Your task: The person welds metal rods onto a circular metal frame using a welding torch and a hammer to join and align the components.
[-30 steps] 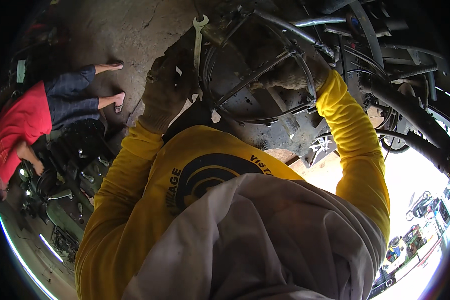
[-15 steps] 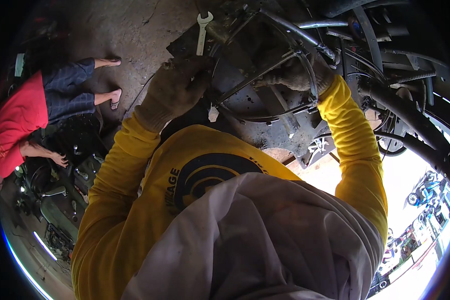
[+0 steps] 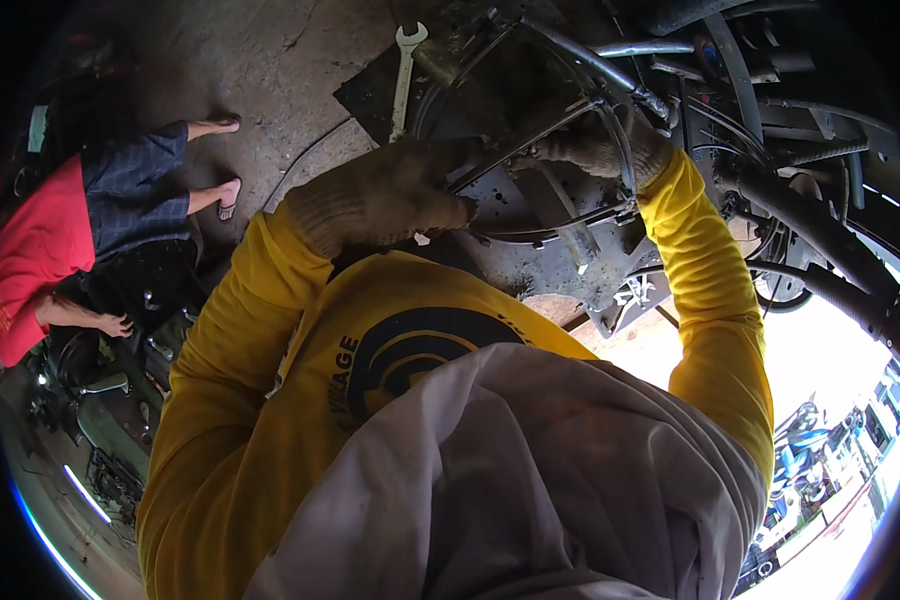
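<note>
A dark metal frame of bars and curved rods lies in front of me, over a grey metal plate. My left hand, in a dirty knit glove, is wrapped round the near-left end of its straight bar, thumb below and fingers above. My right hand, gloved too, reaches under a curved rod, its fingers closed at the middle of the same bar. Shadow hides the fingertips of both hands. Just beyond my left hand lies an open-ended wrench, jaw pointing away, on a dark flat sheet.
Thick dark tubes and cables crowd the right side. A person in a red shirt is at the left, one hand near dark machine parts. A thin cable runs over the concrete floor. Parked motorcycles stand in bright light at lower right.
My left hand has moved right and slightly nearer, from the frame's left edge onto its straight bar. More of the wrench handle now shows. My right hand has barely shifted.
</note>
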`<state>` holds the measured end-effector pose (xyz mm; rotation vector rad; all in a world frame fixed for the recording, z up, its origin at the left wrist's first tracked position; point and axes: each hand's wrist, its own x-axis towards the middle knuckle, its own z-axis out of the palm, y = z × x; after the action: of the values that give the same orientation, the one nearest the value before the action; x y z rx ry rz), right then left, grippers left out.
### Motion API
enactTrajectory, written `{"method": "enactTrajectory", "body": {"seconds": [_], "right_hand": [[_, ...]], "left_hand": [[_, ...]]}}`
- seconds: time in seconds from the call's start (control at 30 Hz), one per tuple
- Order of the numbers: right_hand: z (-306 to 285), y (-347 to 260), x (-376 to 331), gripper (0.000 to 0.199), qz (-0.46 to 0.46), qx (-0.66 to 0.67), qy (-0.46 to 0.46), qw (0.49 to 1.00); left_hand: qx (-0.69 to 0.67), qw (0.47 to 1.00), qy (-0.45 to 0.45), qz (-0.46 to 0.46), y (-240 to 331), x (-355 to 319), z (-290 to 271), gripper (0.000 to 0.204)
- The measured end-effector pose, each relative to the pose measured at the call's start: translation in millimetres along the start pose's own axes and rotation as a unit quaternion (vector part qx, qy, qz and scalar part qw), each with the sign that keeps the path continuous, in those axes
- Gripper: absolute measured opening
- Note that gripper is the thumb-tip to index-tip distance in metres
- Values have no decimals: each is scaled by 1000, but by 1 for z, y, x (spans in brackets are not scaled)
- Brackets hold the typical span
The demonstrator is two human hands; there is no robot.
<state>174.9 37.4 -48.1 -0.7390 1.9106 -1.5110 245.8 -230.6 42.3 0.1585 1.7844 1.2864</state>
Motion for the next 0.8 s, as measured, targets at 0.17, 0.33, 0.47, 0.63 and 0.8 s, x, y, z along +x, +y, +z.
{"method": "enactTrajectory", "body": {"seconds": [0.17, 0.33, 0.47, 0.63, 0.8], "right_hand": [[7, -13, 5, 42, -164, -251, 44, 953], [-1, 16, 12, 49, -143, -195, -56, 969], [2, -1, 10, 41, -180, -281, -30, 942], [3, -10, 9, 37, -119, -241, -16, 963], [2, -11, 8, 40, -143, -211, 7, 967]], "left_hand": [[123, 984, -56, -113, 19, 10, -12, 56], [142, 986, -41, -76, 1, 17, -13, 54], [102, 992, -28, -63, -5, 15, -12, 55], [135, 987, -17, -80, 5, 14, -7, 55], [157, 984, -31, -80, 3, 16, -10, 55]]}}
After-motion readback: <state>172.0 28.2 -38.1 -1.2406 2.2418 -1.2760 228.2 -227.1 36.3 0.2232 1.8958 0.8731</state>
